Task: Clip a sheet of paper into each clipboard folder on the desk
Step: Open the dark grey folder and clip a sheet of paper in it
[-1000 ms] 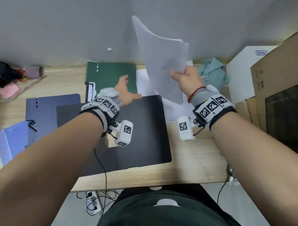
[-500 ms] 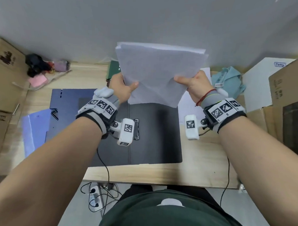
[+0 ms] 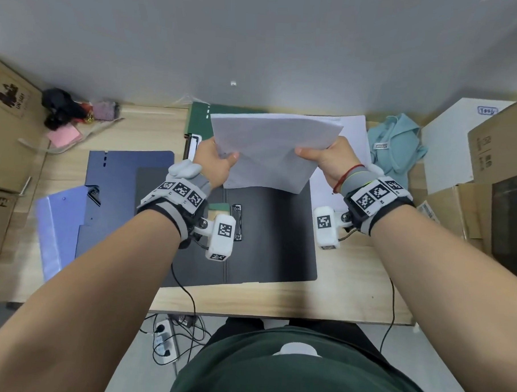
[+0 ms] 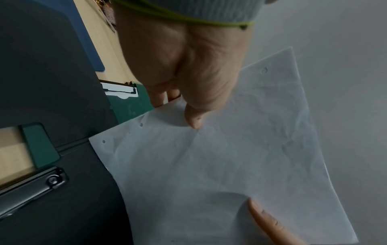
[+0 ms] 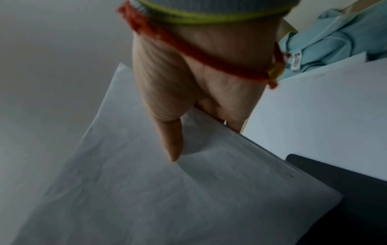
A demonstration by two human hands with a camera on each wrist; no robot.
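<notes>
I hold a white sheet of paper (image 3: 271,149) in the air over the far half of the open black clipboard folder (image 3: 273,241). My left hand (image 3: 216,161) pinches the sheet's left edge, thumb on top (image 4: 193,121). My right hand (image 3: 324,160) pinches its right edge, thumb on top (image 5: 173,149). The paper (image 4: 220,165) slopes down toward me. The black folder's metal clip (image 3: 237,221) lies along its spine, partly behind my left wrist camera. A green folder (image 3: 198,122) lies behind it and a dark blue folder (image 3: 116,172) to the left.
More white paper (image 3: 354,135) lies on the desk at the right, beside a light blue cloth (image 3: 395,145). Cardboard boxes (image 3: 502,153) stand at the right and another box (image 3: 8,125) at the left. Small clutter (image 3: 68,110) sits at the back left. A lilac sheet (image 3: 57,228) lies on the blue folder.
The sheet, first held upright by my right hand alone, is now gripped by both hands and has tilted and dropped toward the black folder.
</notes>
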